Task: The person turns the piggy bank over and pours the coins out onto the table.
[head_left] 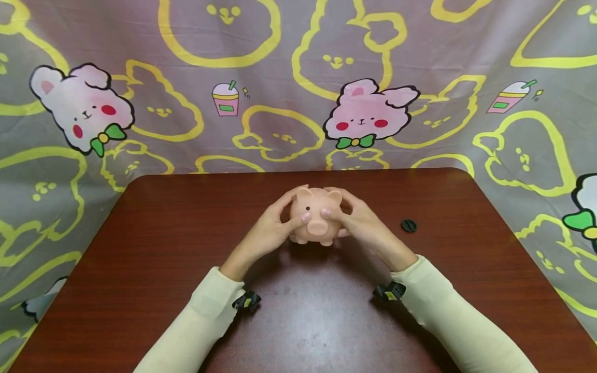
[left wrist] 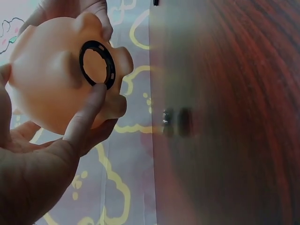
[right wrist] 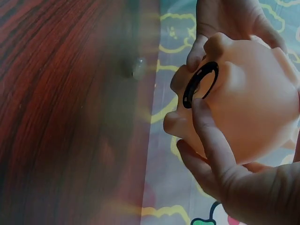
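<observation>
Piggy bank (head_left: 316, 221), pale peach, is held upright between two bare hands just above a table (head_left: 317, 331), snout facing the person, nearer the back edge than the bottom of the head view. The left hand (head_left: 279, 220) curls round one side and the right hand (head_left: 360, 220) round the other, fingers bent and thumbs resting on the pig's face. Wrist views show the pig's feet apart from the wood and a black ring (left wrist: 111, 68) round the hole in its belly; a fingertip of each hand touches that ring.

To the right of the right hand, a small black disc (head_left: 409, 225) with a bar across it lies flat, apart from the hand and well inside the right edge. Wood stretches away on both sides of the hands to slanting side edges, both well apart from the pig; the far corners are rounded.

The tabletop is dark reddish brown, grained, with a pale glare between the forearms. Cream sleeves (head_left: 200, 316) cover the arms, with black devices (head_left: 389, 291) at the wrists. Behind and beside the table hangs a grey-pink curtain (head_left: 280, 85) printed with yellow outlines, rabbits and drink cups.
</observation>
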The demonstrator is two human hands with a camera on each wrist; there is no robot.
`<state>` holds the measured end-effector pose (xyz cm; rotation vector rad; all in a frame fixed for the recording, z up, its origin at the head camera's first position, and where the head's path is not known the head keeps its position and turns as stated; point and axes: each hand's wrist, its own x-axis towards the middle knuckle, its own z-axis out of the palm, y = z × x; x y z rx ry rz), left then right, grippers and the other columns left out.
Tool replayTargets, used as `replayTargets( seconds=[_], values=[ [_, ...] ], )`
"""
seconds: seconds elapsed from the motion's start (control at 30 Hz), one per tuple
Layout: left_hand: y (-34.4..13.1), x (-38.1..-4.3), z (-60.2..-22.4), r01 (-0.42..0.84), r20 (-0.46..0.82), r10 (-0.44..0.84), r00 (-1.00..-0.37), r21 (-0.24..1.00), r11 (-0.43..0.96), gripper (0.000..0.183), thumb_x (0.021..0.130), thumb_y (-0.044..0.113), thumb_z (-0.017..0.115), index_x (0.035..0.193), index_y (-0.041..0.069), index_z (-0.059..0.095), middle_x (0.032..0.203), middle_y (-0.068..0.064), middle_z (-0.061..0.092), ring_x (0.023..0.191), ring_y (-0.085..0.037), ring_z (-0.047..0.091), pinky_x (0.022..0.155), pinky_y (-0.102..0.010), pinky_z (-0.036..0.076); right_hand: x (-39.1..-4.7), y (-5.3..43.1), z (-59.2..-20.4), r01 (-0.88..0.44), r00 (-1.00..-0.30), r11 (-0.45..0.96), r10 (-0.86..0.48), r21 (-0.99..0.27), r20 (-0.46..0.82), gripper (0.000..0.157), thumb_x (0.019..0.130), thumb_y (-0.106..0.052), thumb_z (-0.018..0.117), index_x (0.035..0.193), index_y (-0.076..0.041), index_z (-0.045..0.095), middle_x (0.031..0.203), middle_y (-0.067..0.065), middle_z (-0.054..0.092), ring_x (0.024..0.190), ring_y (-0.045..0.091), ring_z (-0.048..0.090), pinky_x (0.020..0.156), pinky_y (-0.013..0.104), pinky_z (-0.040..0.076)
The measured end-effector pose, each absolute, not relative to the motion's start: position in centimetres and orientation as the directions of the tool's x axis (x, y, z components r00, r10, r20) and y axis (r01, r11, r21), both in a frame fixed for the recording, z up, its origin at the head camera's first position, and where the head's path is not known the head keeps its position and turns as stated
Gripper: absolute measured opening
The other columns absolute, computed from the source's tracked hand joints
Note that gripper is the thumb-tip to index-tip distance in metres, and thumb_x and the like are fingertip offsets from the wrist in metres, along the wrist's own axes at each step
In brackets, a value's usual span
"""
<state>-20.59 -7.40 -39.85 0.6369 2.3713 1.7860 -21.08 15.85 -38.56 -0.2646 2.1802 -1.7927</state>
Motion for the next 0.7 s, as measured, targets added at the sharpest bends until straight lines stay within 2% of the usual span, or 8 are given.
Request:
replayTargets(
  seconds=[0.07, 0.13, 0.23, 0.3, 0.4, 0.5, 0.6, 0.7],
  values=[
    [-7.5, -20.6, -39.9, 0.275, 0.170, 0.393, -0.904, 0.933, 0.230, 0.064, 0.100, 0.024, 0.072, 0.158, 0.032, 0.045, 0.155, -0.002, 0.050, 0.120, -0.023, 0.055, 0.073, -0.044, 0.059, -21.2, 16.0, -38.7, 0.021, -0.932, 0.220, -0.348, -0.975, -0.099, 0.065, 0.100, -0.027, 0.072, 0.158, -0.023, 0.043, 0.154, 0.011, 0.048, 0.115, 0.026, 0.062, 0.081, 0.035, 0.061],
    [-7.5, -20.6, -39.9, 0.266, 0.161, 0.401, -0.902, 0.938, 0.223, 0.069, 0.099, 0.021, 0.074, 0.159, 0.033, 0.043, 0.155, -0.004, 0.048, 0.108, -0.025, 0.061, 0.070, -0.048, 0.060, -21.2, 16.1, -38.8, -0.010, -0.926, 0.229, -0.370, -0.973, -0.078, 0.073, 0.098, -0.023, 0.075, 0.161, -0.025, 0.038, 0.160, 0.009, 0.042, 0.125, 0.030, 0.056, 0.086, 0.037, 0.059],
    [-7.6, -20.7, -39.9, 0.248, 0.153, 0.424, -0.893, 0.952, 0.180, 0.076, 0.097, 0.013, 0.076, 0.161, 0.032, 0.040, 0.153, -0.009, 0.046, 0.087, -0.025, 0.063, 0.064, -0.043, 0.058, -21.2, 16.2, -39.0, -0.076, -0.921, 0.252, -0.388, -0.965, -0.029, 0.083, 0.093, -0.020, 0.079, 0.162, -0.029, 0.035, 0.164, 0.006, 0.037, 0.135, 0.031, 0.049, 0.098, 0.039, 0.053],
    [-7.7, -20.7, -40.0, 0.234, 0.152, 0.438, -0.886, 0.962, 0.139, 0.081, 0.094, 0.008, 0.078, 0.161, 0.033, 0.039, 0.153, -0.009, 0.044, 0.080, -0.025, 0.063, 0.064, -0.038, 0.057, -21.1, 16.2, -39.0, -0.126, -0.920, 0.261, -0.393, -0.957, 0.014, 0.088, 0.090, -0.019, 0.083, 0.162, -0.033, 0.035, 0.165, 0.002, 0.037, 0.138, 0.029, 0.048, 0.103, 0.042, 0.050],
    [-7.7, -20.8, -40.2, 0.228, 0.164, 0.450, -0.878, 0.969, 0.092, 0.089, 0.091, 0.003, 0.081, 0.161, 0.037, 0.037, 0.159, -0.002, 0.039, 0.101, -0.025, 0.064, 0.072, -0.031, 0.060, -20.9, 16.1, -39.0, -0.228, -0.918, 0.300, -0.384, -0.926, 0.102, 0.092, 0.085, -0.019, 0.087, 0.161, -0.034, 0.037, 0.164, -0.002, 0.038, 0.141, 0.024, 0.045, 0.109, 0.047, 0.046],
    [-7.9, -20.8, -40.4, 0.242, 0.176, 0.445, -0.878, 0.966, 0.096, 0.098, 0.087, 0.002, 0.084, 0.161, 0.041, 0.034, 0.167, 0.007, 0.032, 0.125, -0.025, 0.057, 0.085, -0.031, 0.061, -20.7, 15.8, -38.9, -0.345, -0.903, 0.347, -0.378, -0.872, 0.207, 0.094, 0.081, -0.019, 0.091, 0.160, -0.030, 0.041, 0.164, -0.001, 0.039, 0.146, 0.024, 0.042, 0.115, 0.051, 0.041],
    [-8.0, -20.8, -40.7, 0.265, 0.182, 0.427, -0.886, 0.953, 0.144, 0.105, 0.084, 0.004, 0.087, 0.164, 0.040, 0.028, 0.169, 0.009, 0.028, 0.132, -0.026, 0.051, 0.086, -0.030, 0.059, -20.5, 15.4, -38.9, -0.455, -0.872, 0.386, -0.375, -0.802, 0.314, 0.095, 0.077, -0.018, 0.094, 0.159, -0.023, 0.045, 0.166, 0.004, 0.037, 0.151, 0.025, 0.038, 0.118, 0.053, 0.036],
    [-8.1, -20.9, -41.0, 0.277, 0.186, 0.417, -0.889, 0.946, 0.168, 0.111, 0.082, 0.003, 0.089, 0.165, 0.039, 0.024, 0.170, 0.008, 0.026, 0.130, -0.029, 0.052, 0.086, -0.030, 0.058, -20.2, 15.0, -39.0, -0.539, -0.833, 0.400, -0.386, -0.741, 0.397, 0.094, 0.075, -0.013, 0.094, 0.157, -0.017, 0.048, 0.167, 0.008, 0.036, 0.151, 0.029, 0.039, 0.116, 0.054, 0.040]
  ],
)
